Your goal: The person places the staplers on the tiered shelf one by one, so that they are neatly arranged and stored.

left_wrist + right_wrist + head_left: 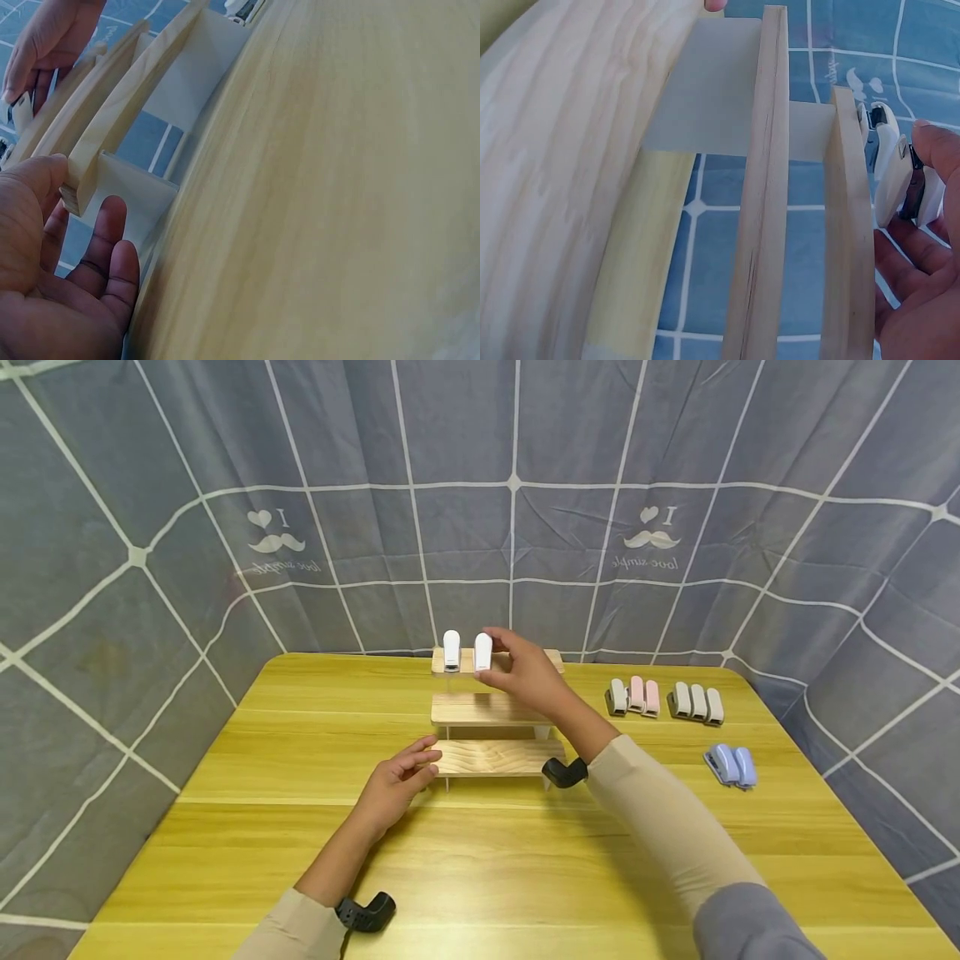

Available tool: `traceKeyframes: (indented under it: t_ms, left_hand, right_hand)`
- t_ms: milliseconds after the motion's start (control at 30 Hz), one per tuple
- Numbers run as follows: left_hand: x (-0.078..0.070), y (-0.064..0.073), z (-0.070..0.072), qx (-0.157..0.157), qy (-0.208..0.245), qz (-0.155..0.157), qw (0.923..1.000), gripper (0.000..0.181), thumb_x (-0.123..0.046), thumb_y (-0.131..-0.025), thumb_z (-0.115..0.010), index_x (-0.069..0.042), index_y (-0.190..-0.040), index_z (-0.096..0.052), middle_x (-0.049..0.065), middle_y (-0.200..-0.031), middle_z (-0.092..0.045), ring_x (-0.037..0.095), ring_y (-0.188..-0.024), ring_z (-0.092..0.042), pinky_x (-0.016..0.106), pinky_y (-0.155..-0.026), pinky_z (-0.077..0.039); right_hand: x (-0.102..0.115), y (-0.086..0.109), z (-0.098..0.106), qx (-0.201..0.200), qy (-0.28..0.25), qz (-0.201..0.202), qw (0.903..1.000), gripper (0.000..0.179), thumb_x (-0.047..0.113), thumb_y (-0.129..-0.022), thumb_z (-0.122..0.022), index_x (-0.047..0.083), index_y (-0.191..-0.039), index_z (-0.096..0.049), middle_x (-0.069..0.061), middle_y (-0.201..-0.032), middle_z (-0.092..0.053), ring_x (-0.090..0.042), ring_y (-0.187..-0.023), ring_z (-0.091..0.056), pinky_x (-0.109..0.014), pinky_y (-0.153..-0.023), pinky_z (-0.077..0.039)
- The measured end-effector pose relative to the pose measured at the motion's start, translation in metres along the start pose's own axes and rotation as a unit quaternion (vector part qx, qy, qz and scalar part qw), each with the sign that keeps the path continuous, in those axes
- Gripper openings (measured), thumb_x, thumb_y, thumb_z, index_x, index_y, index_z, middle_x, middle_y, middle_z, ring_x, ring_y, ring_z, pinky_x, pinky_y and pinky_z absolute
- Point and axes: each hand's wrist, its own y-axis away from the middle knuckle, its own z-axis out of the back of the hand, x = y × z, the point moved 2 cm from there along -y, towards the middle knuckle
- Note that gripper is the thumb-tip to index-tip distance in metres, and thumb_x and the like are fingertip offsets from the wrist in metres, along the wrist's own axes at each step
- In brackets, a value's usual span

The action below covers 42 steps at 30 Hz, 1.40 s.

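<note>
My right hand (525, 672) pinches a white mini stapler (483, 652) between thumb and fingers, upright at the top step (521, 660) of a three-step wooden display stand. Just left of it on that step stands another white mini stapler (452, 650). In the right wrist view the held stapler (919, 184) is at the board's outer side, fingers around it. My left hand (393, 785) is at the left end of the lowest step (498, 758). The left wrist view shows its thumb (46, 171) against the board's end and a finger passing beneath; the other fingers are loosely bent.
On the table (480, 868), right of the stand, a grey mini stapler (617, 697) and two pink mini staplers (643, 695) form a group. Farther right are three pale grey ones (697, 702), with two blue ones (732, 766) nearer. A grey-blue checked curtain (465, 535) surrounds the table's back and sides.
</note>
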Motion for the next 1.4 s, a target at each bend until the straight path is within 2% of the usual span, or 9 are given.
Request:
traceKeyframes:
  t_ms: [300, 467, 733, 1100, 1400]
  left_hand:
    - [0.000, 0.000, 0.000, -0.001, 0.003, 0.000, 1.0000, 0.036, -0.024, -0.098, -0.066, -0.003, -0.127, -0.067, -0.001, -0.151, -0.045, 0.022, -0.137, -0.043, 0.024, -0.100, -0.045]
    - [0.000, 0.000, 0.000, 0.001, 0.001, 0.001, 1.0000, 0.037, -0.025, -0.098, -0.066, -0.003, -0.128, -0.066, -0.002, -0.151, -0.046, 0.022, -0.137, -0.044, 0.026, -0.101, -0.045]
    - [0.002, -0.001, -0.001, 0.003, 0.000, -0.008, 1.0000, 0.037, -0.023, -0.099, -0.065, -0.002, -0.129, -0.065, 0.000, -0.151, -0.045, 0.023, -0.136, -0.045, 0.025, -0.098, -0.047]
    - [0.000, 0.000, -0.001, 0.003, -0.004, -0.004, 1.0000, 0.038, -0.025, -0.098, -0.065, -0.003, -0.130, -0.065, -0.001, -0.152, -0.045, 0.023, -0.136, -0.045, 0.025, -0.098, -0.046]
    - [-0.001, 0.000, 0.000, 0.002, -0.008, -0.005, 1.0000, 0.039, -0.026, -0.098, -0.065, -0.003, -0.130, -0.065, -0.002, -0.152, -0.045, 0.023, -0.137, -0.044, 0.026, -0.099, -0.046]
  right_hand:
    - [0.001, -0.012, -0.005, 0.011, -0.015, -0.025, 0.9995, 0.075, 0.025, -0.091, -0.076, 0.009, -0.153, -0.037, -0.006, -0.135, -0.057, -0.026, -0.128, -0.054, -0.035, -0.097, -0.050]
    - [0.000, -0.016, -0.009, 0.018, -0.006, -0.035, 0.9992, 0.074, 0.026, -0.092, -0.074, 0.008, -0.153, -0.036, -0.009, -0.140, -0.055, -0.026, -0.132, -0.051, -0.035, -0.103, -0.045]
    - [-0.002, -0.017, -0.013, 0.005, 0.049, -0.042, 0.9979, 0.073, 0.032, -0.094, -0.072, 0.008, -0.153, -0.036, -0.011, -0.142, -0.054, -0.023, -0.132, -0.050, -0.035, -0.107, -0.041]
    - [0.001, -0.016, -0.012, 0.011, 0.033, -0.049, 0.9982, 0.074, 0.027, -0.092, -0.074, 0.007, -0.153, -0.036, -0.013, -0.141, -0.054, -0.025, -0.131, -0.050, -0.036, -0.107, -0.041]
    - [0.001, -0.016, -0.010, 0.020, 0.039, -0.054, 0.9975, 0.076, 0.030, -0.093, -0.072, 0.010, -0.155, -0.034, -0.012, -0.144, -0.051, -0.026, -0.133, -0.049, -0.037, -0.109, -0.040]
